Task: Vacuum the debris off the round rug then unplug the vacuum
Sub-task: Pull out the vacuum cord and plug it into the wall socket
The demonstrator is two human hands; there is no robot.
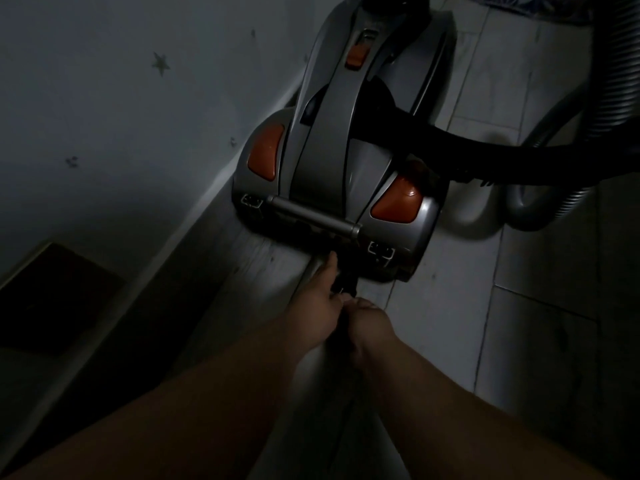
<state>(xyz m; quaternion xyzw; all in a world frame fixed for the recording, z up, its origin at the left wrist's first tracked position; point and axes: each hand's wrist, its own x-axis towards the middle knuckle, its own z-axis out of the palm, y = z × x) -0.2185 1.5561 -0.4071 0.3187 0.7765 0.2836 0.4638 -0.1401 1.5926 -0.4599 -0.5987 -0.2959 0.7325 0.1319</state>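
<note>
A grey canister vacuum (pixel 329 157) with orange buttons stands on the tiled floor against the wall. Its black hose (pixel 485 157) runs off to the right. Just below its rear end both of my hands meet over a dark cord or plug (pixel 344 284) that comes out of the vacuum's back. My left hand (pixel 320 306) grips it, one finger stretched toward the vacuum. My right hand (pixel 372 323) is curled round the same dark cord a little nearer to me. The scene is very dim. A patterned edge, perhaps the rug (pixel 519 3), shows at the top right.
A pale wall (pixel 104 98) with small star stickers fills the left side. A dark flat panel (pixel 52 299) lies at the lower left. A ribbed grey hose section (pixel 609 98) curves down the right side over the pale floor tiles (pixel 485 306).
</note>
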